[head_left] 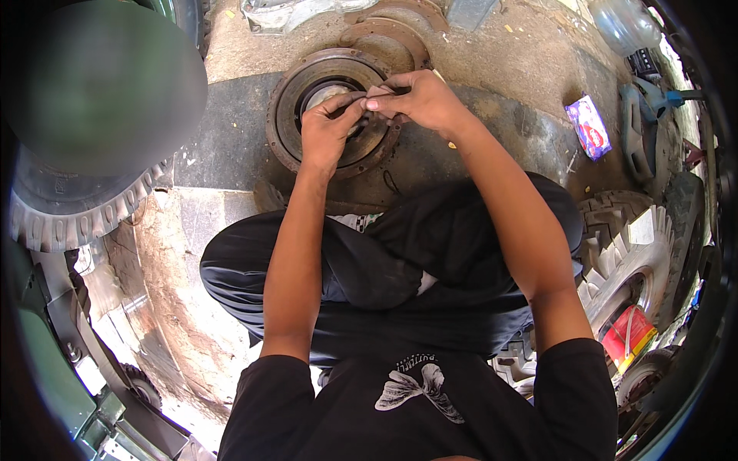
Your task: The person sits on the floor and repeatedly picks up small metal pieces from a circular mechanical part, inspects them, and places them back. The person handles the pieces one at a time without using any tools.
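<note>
A round, rusty metal ring-shaped part (280, 127) with a broad flat rim and a pale centre lies on the floor ahead of my crossed legs. Above it, my left hand (327, 131) and my right hand (425, 101) meet, thumbs and fingertips pinched together. Between them is a small, thin brownish piece (377, 94), partly covered by the fingers; its kind is unclear. The right fingers hold it from one side, the left fingertips from the other. Both wrists hang over the near half of the part.
Curved rusty metal pieces (400, 34) lie behind the round part. A purple packet (589, 127) rests on the right, near a blue-grey tool (639, 127) and a clear plastic container (624, 27). Tyres stand at left (77, 223) and right (626, 269). A blurred round shape (104, 88) covers the upper left.
</note>
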`<action>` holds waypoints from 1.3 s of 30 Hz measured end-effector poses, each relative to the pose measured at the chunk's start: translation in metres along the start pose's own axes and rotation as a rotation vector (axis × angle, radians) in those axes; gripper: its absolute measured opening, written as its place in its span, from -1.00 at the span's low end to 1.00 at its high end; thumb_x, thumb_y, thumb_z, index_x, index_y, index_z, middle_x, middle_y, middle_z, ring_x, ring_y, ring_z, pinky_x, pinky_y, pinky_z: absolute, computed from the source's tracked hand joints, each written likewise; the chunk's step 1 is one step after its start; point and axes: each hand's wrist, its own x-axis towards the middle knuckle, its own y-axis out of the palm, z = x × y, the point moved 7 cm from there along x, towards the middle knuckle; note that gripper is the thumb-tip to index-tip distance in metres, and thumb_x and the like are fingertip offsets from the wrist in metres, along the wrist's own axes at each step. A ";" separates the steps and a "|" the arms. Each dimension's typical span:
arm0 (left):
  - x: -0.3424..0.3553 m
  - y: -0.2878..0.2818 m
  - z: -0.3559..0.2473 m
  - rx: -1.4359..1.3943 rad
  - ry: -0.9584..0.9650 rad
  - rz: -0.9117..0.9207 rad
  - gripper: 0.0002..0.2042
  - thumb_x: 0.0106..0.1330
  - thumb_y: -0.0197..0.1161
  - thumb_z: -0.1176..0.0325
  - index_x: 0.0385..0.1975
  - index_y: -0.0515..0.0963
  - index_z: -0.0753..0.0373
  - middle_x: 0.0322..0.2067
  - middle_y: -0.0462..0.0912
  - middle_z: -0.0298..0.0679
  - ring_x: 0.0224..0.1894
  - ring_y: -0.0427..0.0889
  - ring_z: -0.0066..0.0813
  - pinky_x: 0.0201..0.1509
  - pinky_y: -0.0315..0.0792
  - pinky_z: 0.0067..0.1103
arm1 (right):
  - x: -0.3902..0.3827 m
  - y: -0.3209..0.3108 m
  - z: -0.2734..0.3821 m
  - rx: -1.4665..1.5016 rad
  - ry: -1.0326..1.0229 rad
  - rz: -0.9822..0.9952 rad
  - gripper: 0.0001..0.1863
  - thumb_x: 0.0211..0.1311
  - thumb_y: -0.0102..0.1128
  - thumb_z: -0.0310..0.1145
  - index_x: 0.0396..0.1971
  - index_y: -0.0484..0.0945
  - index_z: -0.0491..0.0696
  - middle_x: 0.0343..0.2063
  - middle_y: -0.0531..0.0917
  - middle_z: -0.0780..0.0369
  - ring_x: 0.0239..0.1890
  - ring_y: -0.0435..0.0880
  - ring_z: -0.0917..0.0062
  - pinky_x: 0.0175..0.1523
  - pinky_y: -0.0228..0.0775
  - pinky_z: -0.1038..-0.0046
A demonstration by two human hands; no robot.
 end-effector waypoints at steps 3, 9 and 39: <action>0.002 -0.002 -0.004 0.005 0.035 -0.009 -0.76 0.39 0.44 0.42 -0.04 0.73 0.43 -0.19 0.80 -0.24 -0.20 0.71 -0.61 -0.06 0.57 -0.65 | 0.012 -0.006 -0.006 -0.075 -0.096 -0.042 -0.46 0.09 0.67 -0.24 -0.01 0.74 -0.28 -0.23 0.83 0.17 -0.24 0.77 0.60 -0.12 0.61 0.48; 0.004 -0.002 0.006 -0.131 -0.118 -0.011 -0.63 0.42 0.44 0.34 0.11 0.64 0.42 -0.15 0.80 -0.21 -0.16 0.76 -0.54 -0.03 0.59 -0.61 | 0.017 -0.015 -0.005 -0.140 -0.191 -0.017 -0.52 0.10 0.65 -0.27 -0.03 0.76 -0.23 -0.18 0.85 0.21 -0.19 0.76 0.58 0.01 0.56 0.47; 0.005 0.004 0.002 0.047 0.010 0.048 -0.52 0.47 0.37 0.06 0.08 0.67 0.43 -0.10 0.75 -0.22 -0.04 0.66 -0.52 0.17 0.46 -0.57 | 0.053 -0.073 -0.072 -0.423 -0.079 -0.403 -0.59 0.00 0.68 -0.15 -0.11 0.83 0.10 -0.19 0.83 0.14 -0.10 0.78 0.21 0.10 0.56 0.24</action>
